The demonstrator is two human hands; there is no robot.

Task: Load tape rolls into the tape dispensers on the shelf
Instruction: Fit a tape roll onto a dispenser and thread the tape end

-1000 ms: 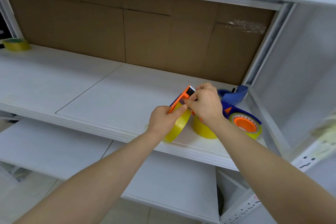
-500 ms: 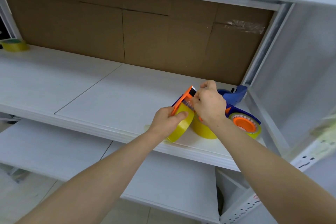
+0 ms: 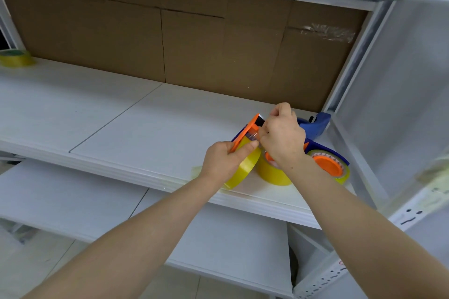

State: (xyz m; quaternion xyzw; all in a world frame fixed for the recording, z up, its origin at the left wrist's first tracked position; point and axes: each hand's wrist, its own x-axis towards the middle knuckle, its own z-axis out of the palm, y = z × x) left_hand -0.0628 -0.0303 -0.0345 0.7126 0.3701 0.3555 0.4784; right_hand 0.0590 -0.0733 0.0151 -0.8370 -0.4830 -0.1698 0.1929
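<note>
My left hand (image 3: 224,160) grips an orange and blue tape dispenser (image 3: 249,128) with a yellow tape roll (image 3: 243,170) mounted in it, held tilted above the shelf's front right. My right hand (image 3: 283,138) pinches the clear tape end at the dispenser's head. A loose yellow tape roll (image 3: 272,172) stands on the shelf under my right wrist. A second blue dispenser (image 3: 320,145) with an orange hub and a loaded roll lies at the right end of the shelf.
The white shelf (image 3: 145,126) has a brown cardboard back panel (image 3: 194,43). Another yellow tape roll (image 3: 17,58) sits at the far left. A white metal upright (image 3: 352,73) bounds the right side. A lower shelf (image 3: 230,238) runs beneath.
My right hand has shifted slightly up and right along the dispenser head, drawing the tape end. My left hand and the dispenser have stayed nearly in place.
</note>
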